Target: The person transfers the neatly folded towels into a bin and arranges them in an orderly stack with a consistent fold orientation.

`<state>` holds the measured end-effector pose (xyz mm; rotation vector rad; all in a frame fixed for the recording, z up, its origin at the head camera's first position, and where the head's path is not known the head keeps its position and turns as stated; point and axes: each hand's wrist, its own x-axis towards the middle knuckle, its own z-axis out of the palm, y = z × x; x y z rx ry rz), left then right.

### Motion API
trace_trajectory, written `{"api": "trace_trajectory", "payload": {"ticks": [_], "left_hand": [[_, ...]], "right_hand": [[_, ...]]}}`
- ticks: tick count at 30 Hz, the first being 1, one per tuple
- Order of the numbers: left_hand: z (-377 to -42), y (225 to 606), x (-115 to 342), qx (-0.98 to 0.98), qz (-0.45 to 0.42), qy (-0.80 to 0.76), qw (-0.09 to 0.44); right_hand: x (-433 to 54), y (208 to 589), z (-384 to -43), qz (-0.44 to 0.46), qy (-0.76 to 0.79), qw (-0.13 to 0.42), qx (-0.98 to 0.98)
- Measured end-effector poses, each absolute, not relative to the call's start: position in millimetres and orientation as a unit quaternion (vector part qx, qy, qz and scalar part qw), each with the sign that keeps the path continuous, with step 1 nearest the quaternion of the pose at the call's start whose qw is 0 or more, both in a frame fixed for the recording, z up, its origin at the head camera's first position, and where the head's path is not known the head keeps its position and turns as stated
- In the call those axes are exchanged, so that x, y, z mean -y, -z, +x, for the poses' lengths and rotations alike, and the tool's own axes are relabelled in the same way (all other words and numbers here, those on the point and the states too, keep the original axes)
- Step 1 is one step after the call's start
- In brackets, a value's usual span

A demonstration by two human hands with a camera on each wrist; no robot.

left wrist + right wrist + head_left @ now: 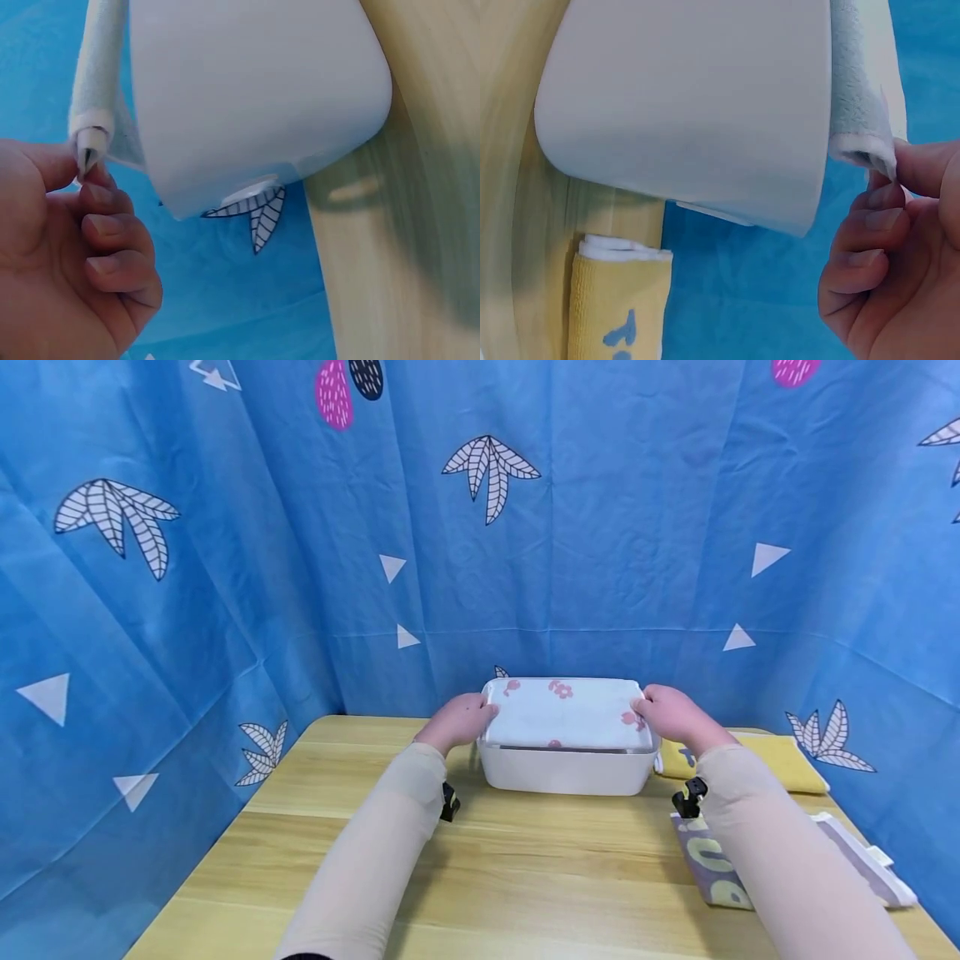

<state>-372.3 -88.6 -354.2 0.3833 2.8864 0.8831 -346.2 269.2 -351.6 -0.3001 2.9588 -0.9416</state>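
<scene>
A folded white towel (pixel 566 714) with pink flower prints lies level across the top of a white plastic bin (pixel 566 772). My left hand (pixel 459 722) pinches the towel's left end between thumb and fingers. On the opposite side my right hand (pixel 675 714) pinches the right end the same way. In the left wrist view the towel's rolled fold (pixel 97 82) stands just above the bin's rim, held at its tip. The right wrist view shows the folded edge (pixel 859 90) above the rim too, its corner between thumb and forefinger. The bin's inside is mostly hidden under the towel.
A folded yellow towel (pixel 780 762) lies right of the bin. Nearer, a grey-purple towel (pixel 712 860) with pale letters lies partly under my right forearm. The wooden table (pixel 540 877) ends at a blue patterned curtain (pixel 600 568) behind and at both sides.
</scene>
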Motion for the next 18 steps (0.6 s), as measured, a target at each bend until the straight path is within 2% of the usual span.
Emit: {"api": "trace_trajectory", "payload": {"ticks": [5,18], "left_hand": [[-381.0,356.9,80.7,-0.950,0.088,-0.294,0.055],[-391.1,364.0,64.6,-0.966,0.031,-0.254,0.031]], "right_hand": [[-267.8,349.4,-355.4,-0.083,0.295,0.024,-0.952],[-265.5,360.2,-377.0,-0.064,0.266,0.039,-0.961]]}}
